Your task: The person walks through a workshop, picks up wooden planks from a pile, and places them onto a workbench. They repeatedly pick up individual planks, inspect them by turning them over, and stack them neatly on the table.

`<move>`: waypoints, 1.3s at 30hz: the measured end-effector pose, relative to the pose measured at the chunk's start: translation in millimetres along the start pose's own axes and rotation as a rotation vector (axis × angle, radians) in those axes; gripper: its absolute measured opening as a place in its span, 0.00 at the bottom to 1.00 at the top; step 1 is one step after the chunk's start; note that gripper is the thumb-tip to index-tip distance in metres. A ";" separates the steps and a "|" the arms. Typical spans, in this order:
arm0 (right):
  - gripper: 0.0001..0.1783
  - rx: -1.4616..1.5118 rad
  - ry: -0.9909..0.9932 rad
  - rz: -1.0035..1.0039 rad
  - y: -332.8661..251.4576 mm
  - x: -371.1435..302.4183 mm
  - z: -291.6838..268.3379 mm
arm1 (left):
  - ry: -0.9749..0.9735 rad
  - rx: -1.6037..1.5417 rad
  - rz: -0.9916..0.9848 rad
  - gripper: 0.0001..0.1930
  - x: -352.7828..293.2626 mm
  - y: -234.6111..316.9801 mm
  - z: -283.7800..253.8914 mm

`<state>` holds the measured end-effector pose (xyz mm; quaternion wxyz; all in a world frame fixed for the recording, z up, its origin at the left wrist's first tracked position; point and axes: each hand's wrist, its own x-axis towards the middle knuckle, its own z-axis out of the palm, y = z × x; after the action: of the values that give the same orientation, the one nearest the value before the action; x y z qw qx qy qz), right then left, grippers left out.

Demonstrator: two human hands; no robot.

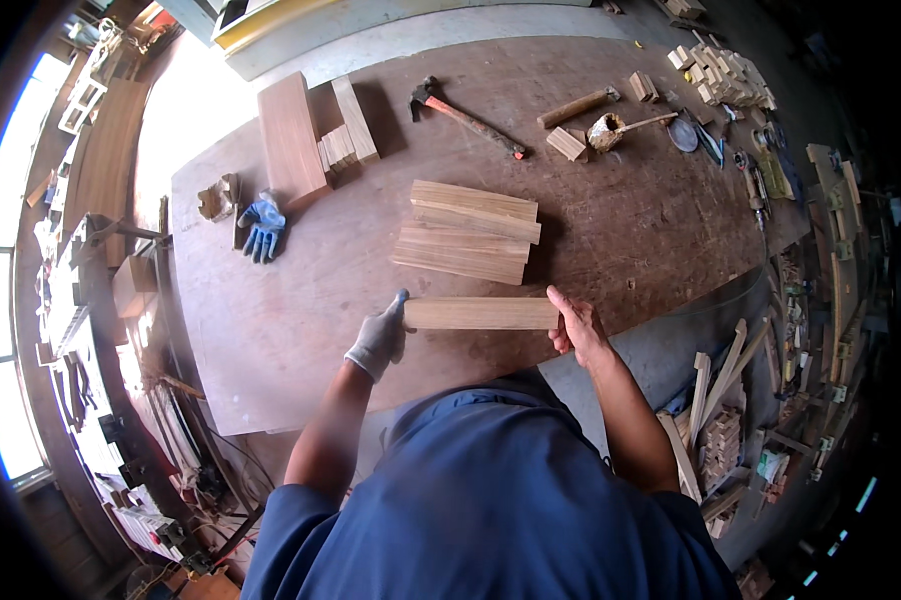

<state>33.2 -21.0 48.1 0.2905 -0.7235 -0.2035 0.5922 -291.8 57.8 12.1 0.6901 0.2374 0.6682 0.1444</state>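
A flat, light-brown wooden board (483, 314) is held level between my two hands, over the near side of the table. My left hand (379, 338), in a grey glove with blue fingertips, grips its left end with the thumb on top. At the other end, my bare right hand (579, 326) closes on the board, thumb upward and fingers curled beneath. Just beyond it lies a stack of similar wooden boards (468, 232), set slightly askew on the tabletop.
The brown worktable (341, 250) carries a claw hammer (471, 120), a blue glove (263, 226), a large wood block (293, 140), a wooden mallet (575, 107) and a crusted pot with a stick (607, 131). Small wood blocks (723, 76) pile up at the far right. Timber offcuts (716, 400) lean below.
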 end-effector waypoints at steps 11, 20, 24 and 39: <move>0.23 -0.139 -0.205 -0.374 38.5 22.6 22.7 | -0.490 -0.440 0.112 0.20 72.0 -51.6 -66.9; 0.14 -0.561 0.246 -0.798 87.1 53.6 56.5 | -0.045 0.191 0.580 0.20 83.2 -44.3 -53.5; 0.15 -0.554 0.331 -0.852 92.2 58.6 62.5 | -0.040 0.134 0.551 0.22 66.2 -49.8 -44.6; 0.16 -0.681 0.136 -0.598 76.5 71.2 55.2 | 0.134 0.254 0.557 0.23 70.5 -44.2 -39.7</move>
<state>-9.0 -22.8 -62.2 0.2070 -0.7244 -0.5671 0.3327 -331.7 62.2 -70.8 0.5433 0.4856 0.6342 0.2584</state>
